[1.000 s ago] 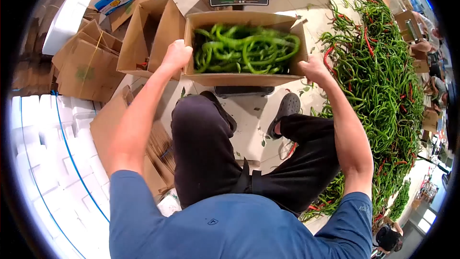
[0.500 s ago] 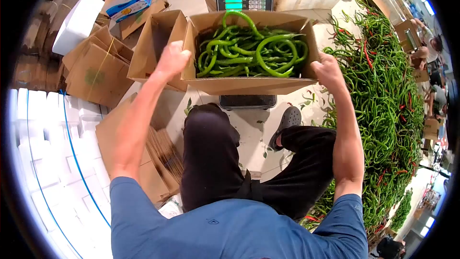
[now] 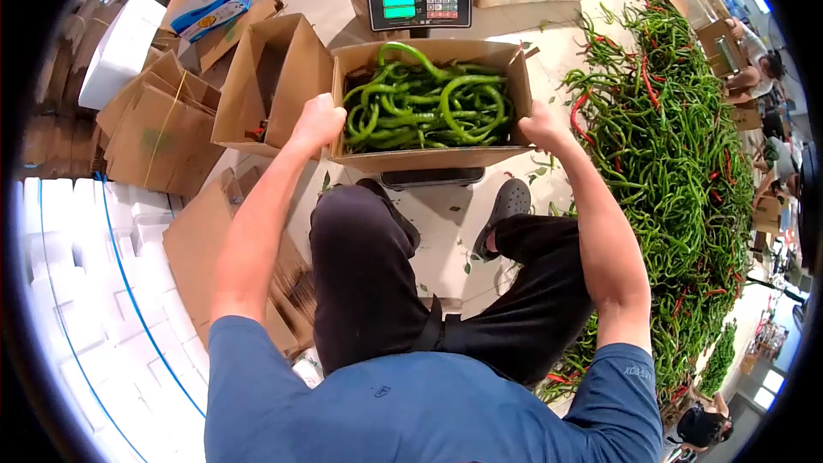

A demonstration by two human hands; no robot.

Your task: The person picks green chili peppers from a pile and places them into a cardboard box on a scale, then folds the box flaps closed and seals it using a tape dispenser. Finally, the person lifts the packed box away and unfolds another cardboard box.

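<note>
Open brown cardboard box (image 3: 433,159) of curled green peppers (image 3: 420,107), mid-scene.
On my feed, the left hand (image 3: 319,123) and right hand (image 3: 542,126) grip its ends; whether it touches the mostly hidden black scale platform (image 3: 433,178), I can't tell.

The box (image 3: 429,160) is matt cardboard, the peppers (image 3: 420,109) smooth and glossy.

Flattened cardboard (image 3: 199,244) beside white boxes (image 3: 96,300)

An open cardboard box (image 3: 437,159) holds glossy, curled green peppers (image 3: 420,108).
</note>
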